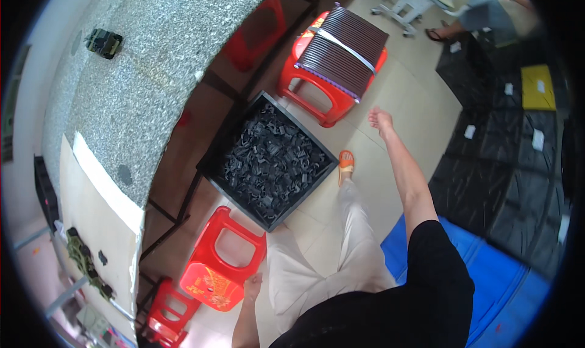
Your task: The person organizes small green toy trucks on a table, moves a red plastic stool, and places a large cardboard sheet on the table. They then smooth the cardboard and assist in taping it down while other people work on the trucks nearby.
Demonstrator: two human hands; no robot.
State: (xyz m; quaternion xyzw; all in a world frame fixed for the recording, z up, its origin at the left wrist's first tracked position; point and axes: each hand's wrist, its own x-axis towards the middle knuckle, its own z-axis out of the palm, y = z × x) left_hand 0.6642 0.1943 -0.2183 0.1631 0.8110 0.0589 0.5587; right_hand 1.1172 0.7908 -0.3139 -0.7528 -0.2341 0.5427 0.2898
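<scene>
My left hand (253, 285) is low in the view, its fingers curled, right beside the seat edge of a red plastic stool (214, 286). Whether it grips the stool or only overlaps it from here, I cannot tell. Out to the right, my right hand (381, 122) is held over the tiled floor, fingers loosely bent and apart, with nothing in it. Ahead of my legs, a black square tray (297, 205) full of small black plastic parts (268, 159) rests partly under the table edge. My foot in an orange slipper (347, 163) is beside the tray's right corner.
Strapped dark ribbed panels (344, 52) lie on another red stool (329, 113). A speckled table (158, 37) at left bears a small dark-green toy vehicle (105, 43). Black crates (469, 165) and blue containers (481, 275) line the right. Another person's foot (448, 32) shows far right.
</scene>
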